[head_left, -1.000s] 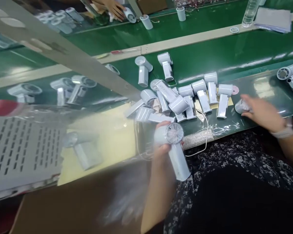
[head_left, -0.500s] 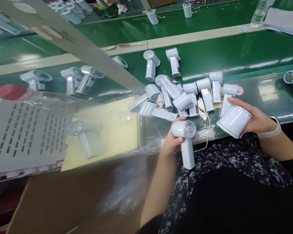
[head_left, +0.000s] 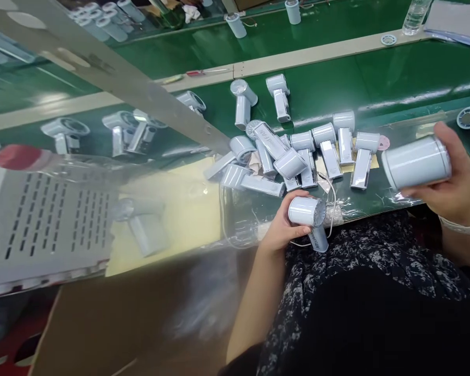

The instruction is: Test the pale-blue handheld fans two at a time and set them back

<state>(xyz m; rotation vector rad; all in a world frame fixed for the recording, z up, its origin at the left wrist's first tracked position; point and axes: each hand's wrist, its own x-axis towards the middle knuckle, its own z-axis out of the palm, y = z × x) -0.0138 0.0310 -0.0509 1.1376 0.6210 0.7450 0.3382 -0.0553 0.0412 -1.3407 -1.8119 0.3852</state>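
Note:
My left hand (head_left: 278, 232) is shut on a white handheld fan (head_left: 306, 213), its round head turned to the right and its short handle (head_left: 318, 239) pointing down. My right hand (head_left: 450, 175) grips a white cylindrical fan head (head_left: 417, 163), raised above the edge of the belt. Between my hands and the far belt lies a heap of similar white fans and handles (head_left: 282, 156), some upright and some tipped over one another. A thin white cable (head_left: 332, 201) runs from the heap past the fan in my left hand.
Green conveyor belts (head_left: 317, 68) run across, split by a beige rail. A long metal strip (head_left: 121, 78) and a clear plastic sheet (head_left: 172, 209) lie at the left, over a perforated grey panel (head_left: 55, 224). A cardboard box (head_left: 117, 318) sits below. A water bottle (head_left: 415, 15) stands far right.
My right hand has lifted the cylindrical fan head up and to the right. My left hand has turned its fan, so the head faces right and the handle looks shorter.

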